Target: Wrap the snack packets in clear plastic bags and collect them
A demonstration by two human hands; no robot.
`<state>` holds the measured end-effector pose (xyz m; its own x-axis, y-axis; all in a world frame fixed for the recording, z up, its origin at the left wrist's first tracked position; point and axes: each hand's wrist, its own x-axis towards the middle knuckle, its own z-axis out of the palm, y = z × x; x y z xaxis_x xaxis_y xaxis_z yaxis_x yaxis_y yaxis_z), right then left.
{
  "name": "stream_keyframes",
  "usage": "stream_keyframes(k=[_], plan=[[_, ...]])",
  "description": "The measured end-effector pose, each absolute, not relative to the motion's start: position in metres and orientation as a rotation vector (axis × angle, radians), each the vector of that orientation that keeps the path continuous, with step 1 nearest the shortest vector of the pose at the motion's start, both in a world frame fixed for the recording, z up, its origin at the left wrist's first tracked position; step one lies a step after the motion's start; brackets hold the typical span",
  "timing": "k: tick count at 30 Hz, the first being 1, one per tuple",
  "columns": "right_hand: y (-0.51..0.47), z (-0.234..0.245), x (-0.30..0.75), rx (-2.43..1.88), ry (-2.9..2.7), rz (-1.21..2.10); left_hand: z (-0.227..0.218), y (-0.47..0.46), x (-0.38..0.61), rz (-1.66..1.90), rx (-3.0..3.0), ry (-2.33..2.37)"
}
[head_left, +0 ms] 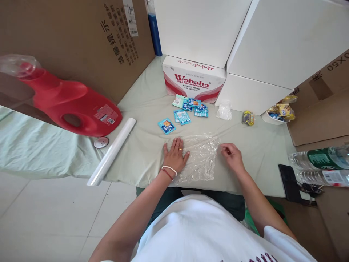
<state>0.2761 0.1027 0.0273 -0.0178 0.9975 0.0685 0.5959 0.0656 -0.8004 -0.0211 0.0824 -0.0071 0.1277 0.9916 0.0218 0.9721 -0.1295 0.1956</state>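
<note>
A crinkled sheet of clear plastic film [203,158] lies on the cloth-covered table in front of me. My left hand [174,158] rests flat on its left side, fingers spread. At the film's right edge, my right hand [231,155] has its fingers closed in a pinch; the edge seems to be between the fingertips, partly hidden. Beyond my left hand lies a single blue snack packet [167,126]. Several more blue packets [183,117] are heaped farther back. A crumpled clear plastic piece [224,111] sits to their right.
Left are a white roll [113,151], a round tin-like disc [101,142] and a red detergent bottle [79,105]. A Wahaha carton [193,82] stands behind. Rightward are a yellow packet [248,118], a bowl of snacks [275,119], water bottles [321,158] and a black phone [289,183].
</note>
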Motion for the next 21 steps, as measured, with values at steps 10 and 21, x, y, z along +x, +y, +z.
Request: stream_keyframes(k=[10,21], plan=[[0.085,0.028,0.277,-1.205,-2.317,0.872,-0.004,0.083,-0.021,0.200,2.261,1.985],[0.054,0.033,0.339,-1.393,-2.201,0.957,-0.004,0.083,-0.021,0.179,2.255,1.982]])
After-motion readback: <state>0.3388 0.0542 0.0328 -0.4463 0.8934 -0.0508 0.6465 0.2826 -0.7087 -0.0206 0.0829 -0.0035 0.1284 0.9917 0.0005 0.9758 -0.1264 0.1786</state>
